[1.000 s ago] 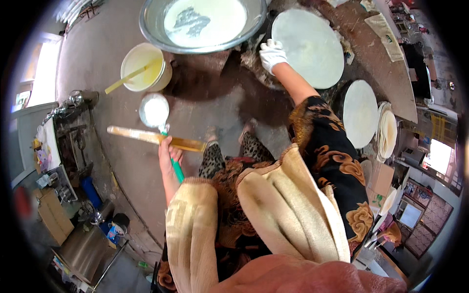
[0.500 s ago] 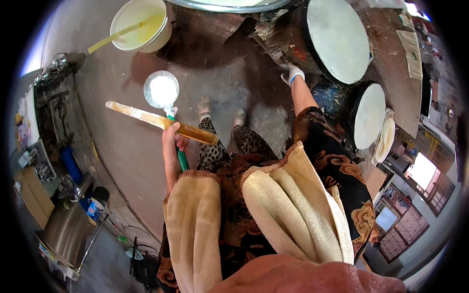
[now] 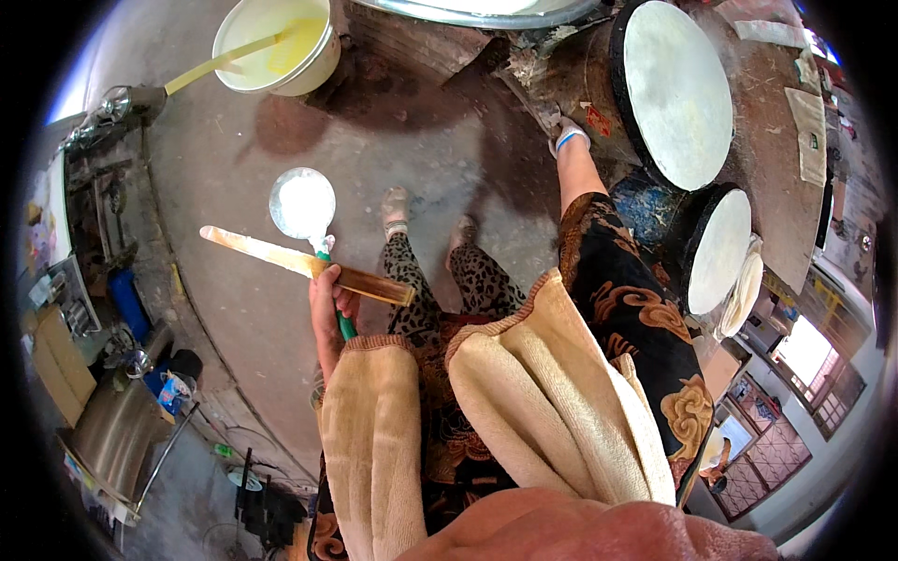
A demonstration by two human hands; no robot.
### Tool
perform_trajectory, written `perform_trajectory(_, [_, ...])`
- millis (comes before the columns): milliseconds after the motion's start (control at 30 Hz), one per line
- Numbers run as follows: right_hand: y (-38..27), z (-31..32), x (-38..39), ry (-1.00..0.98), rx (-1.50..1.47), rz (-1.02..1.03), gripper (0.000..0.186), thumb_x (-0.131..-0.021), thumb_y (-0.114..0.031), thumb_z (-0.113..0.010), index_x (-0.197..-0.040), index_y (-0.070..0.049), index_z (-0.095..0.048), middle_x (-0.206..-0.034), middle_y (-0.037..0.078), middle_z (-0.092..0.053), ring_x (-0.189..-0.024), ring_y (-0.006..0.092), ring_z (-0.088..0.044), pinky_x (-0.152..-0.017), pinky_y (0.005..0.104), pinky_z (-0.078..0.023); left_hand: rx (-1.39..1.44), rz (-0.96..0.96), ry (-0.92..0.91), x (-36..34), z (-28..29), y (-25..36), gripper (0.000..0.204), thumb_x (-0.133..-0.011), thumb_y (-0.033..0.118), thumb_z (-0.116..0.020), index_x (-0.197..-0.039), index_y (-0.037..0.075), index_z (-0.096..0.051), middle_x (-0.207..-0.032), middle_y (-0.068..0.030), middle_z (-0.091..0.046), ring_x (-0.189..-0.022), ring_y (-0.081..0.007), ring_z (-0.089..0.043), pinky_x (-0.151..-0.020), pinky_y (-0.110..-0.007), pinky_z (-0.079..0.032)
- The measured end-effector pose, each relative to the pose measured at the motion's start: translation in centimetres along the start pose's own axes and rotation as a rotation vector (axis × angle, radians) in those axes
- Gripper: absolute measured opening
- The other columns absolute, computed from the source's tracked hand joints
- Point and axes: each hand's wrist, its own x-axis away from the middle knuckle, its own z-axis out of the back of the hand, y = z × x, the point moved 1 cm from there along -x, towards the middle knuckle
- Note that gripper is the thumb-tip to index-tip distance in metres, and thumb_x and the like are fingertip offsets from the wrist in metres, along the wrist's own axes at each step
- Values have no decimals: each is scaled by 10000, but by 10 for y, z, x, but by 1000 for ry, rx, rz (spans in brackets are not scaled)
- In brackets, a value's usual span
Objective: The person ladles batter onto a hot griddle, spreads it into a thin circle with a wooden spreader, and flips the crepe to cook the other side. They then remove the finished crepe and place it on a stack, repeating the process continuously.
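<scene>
My left hand [image 3: 332,304] is closed around the green handle of a ladle [image 3: 347,327] and a long flat wooden stick [image 3: 267,252]. The ladle's round bowl carries something bright white. Across the ladle handle lies the stick, pale and coated at its far end and brown at the near end. At upper right, my right hand [image 3: 567,133] reaches down by the side of a large round drum-like griddle [image 3: 678,93] with a pale flat top. A white and blue band or cloth is at that hand; its fingers are too small and partly hidden to read.
A white bucket [image 3: 323,65] with a yellow stick [image 3: 224,64] leaning in it stands at upper left. The edge of a large metal basin [image 3: 524,19] shows at the top. A smaller round griddle [image 3: 718,248] and stacked pale flat rounds [image 3: 744,294] are at right.
The view has shifted, so the griddles and bucket sit lower in the picture. My left hand keeps its hold on ladle and stick. My right hand stays beside the large griddle, its wrist turned slightly.
</scene>
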Motion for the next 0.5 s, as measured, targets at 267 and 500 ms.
perform_trajectory(267, [-4, 2, 14, -35, 62, -1, 342, -752, -258, -763, -1038, -154, -608, -1145, 47, -556, -938, 219, -557, -649, 374, -529, -22, -16, -74, 10, -13, 3, 192, -885, 112, -534, -756, 116, -391, -542, 59, -357, -366, -39, -318, -303, -189, -260])
perform_trajectory(500, [6, 17, 15, -152, 26, 26, 471, -769, -249, -687, -1192, -172, -493, -1136, 45, -527, -929, 253, -527, -714, 420, -502, -85, -81, -52, 51, -44, 1, 167, -867, 113, -561, -790, 111, -412, -538, 45, -375, -369, -45, -322, -310, -188, -251])
